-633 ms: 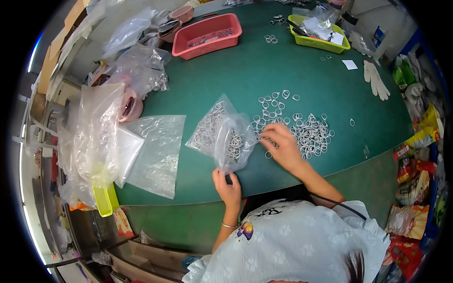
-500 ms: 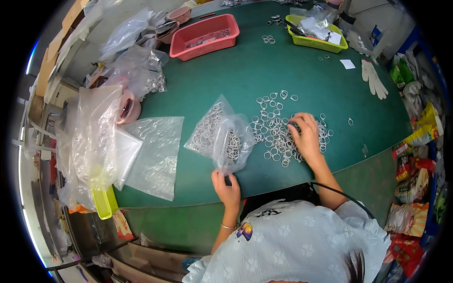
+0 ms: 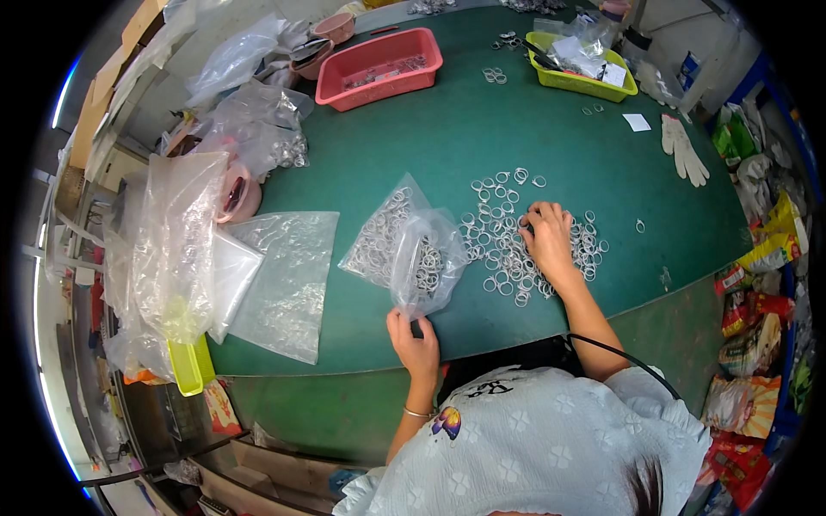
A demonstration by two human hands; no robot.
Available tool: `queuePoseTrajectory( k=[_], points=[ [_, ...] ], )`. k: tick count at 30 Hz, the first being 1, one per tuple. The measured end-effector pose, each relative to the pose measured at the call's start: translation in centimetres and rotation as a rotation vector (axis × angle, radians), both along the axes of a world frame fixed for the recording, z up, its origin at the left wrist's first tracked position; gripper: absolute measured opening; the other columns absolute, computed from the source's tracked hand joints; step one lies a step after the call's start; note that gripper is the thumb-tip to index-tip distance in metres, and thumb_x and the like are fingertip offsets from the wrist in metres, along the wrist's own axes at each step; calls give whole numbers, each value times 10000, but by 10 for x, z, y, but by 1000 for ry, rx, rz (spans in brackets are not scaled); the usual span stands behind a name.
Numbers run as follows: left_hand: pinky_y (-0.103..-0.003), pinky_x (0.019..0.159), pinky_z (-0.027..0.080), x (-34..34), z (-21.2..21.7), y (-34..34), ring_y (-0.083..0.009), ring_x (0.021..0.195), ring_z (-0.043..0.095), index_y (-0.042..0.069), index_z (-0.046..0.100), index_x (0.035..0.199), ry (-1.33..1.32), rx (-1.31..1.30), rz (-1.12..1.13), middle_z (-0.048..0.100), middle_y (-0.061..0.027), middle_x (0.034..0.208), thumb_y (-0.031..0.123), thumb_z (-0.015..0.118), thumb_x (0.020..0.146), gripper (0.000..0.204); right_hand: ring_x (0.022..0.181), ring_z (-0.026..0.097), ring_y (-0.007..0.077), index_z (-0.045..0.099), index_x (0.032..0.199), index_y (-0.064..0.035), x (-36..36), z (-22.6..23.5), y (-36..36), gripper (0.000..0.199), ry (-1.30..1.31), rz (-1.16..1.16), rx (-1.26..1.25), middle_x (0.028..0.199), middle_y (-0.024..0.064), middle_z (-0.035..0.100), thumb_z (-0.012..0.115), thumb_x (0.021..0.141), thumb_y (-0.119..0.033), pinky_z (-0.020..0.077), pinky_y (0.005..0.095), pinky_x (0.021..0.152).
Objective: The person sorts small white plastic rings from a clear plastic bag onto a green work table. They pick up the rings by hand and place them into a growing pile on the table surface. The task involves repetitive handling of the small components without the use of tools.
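Observation:
A clear plastic bag [image 3: 397, 292] lies near the table's front edge, its mouth opened toward the right. Many small silvery metal rings [image 3: 376, 245], some with a little tab, fill its far part. At the bag's near rim, my left hand [image 3: 415, 342] pinches the plastic between thumb and fingers. A loose pile of the same rings [image 3: 496, 249] spreads on the table right of the bag. Over the far right part of this pile, my right hand [image 3: 549, 236] has its fingers curled down among the rings. What its fingertips hold is too small to make out.
A flat clear bag [image 3: 288, 275] and heaped plastic bags [image 3: 176, 249] lie on the left. Farther back stand a red basin [image 3: 379, 96] and a yellow-green basket [image 3: 585, 84]. A white glove [image 3: 684, 150] and a single ring [image 3: 640, 225] lie at the right.
My right hand has shifted slightly left and its fingers are more curled over the pile. My left hand stays at the bag's rim. The whole view has shifted slightly.

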State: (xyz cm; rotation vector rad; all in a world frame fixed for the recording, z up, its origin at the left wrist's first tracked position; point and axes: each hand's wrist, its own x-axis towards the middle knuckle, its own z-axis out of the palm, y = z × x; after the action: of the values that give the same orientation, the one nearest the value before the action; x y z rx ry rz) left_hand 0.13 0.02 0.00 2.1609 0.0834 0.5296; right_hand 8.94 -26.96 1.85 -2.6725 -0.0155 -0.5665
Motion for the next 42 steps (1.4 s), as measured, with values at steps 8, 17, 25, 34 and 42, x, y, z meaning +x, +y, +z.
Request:
queuePoseTrajectory(
  k=[8,17,25,34,42],
  points=[
    [-416,862,452,0,3,-1,-371,971,564,-33,607,1035,-13,-8,-20,570,-180,1049,-27,614,820,215,1040,515,290,637,886,-46,5,-6,0,162,-56,16,-64,1019,80,574,702,741,-12,362,486,930],
    [-418,856,452,-1,1,0,-373,962,562,-35,606,1023,0,-5,-6,570,-181,1038,-25,613,823,200,1039,549,297,648,908,-25,-21,79,43,154,-414,111,359,1084,101,606,700,764,-22,406,426,889],
    [-421,840,446,1,1,-1,-374,943,553,-35,598,1033,-23,10,-13,566,-183,1019,-20,615,827,207,1049,577,309,666,916,-11,-20,52,77,137,-93,568,469,1103,103,620,718,791,-31,470,388,897],
    [-430,841,445,0,1,-1,-383,949,551,-38,599,1031,-6,25,-30,566,-187,1026,-25,611,818,213,880,563,318,672,895,-39,14,-2,13,123,-62,98,95,940,117,611,723,788,-71,446,415,789],
    [-426,847,444,0,0,1,-385,957,550,-40,598,1041,-14,13,-28,566,-190,1034,-36,606,817,225,898,572,309,646,938,-26,9,-2,-4,203,57,77,150,934,114,625,730,753,-17,432,420,771]
  ],
)
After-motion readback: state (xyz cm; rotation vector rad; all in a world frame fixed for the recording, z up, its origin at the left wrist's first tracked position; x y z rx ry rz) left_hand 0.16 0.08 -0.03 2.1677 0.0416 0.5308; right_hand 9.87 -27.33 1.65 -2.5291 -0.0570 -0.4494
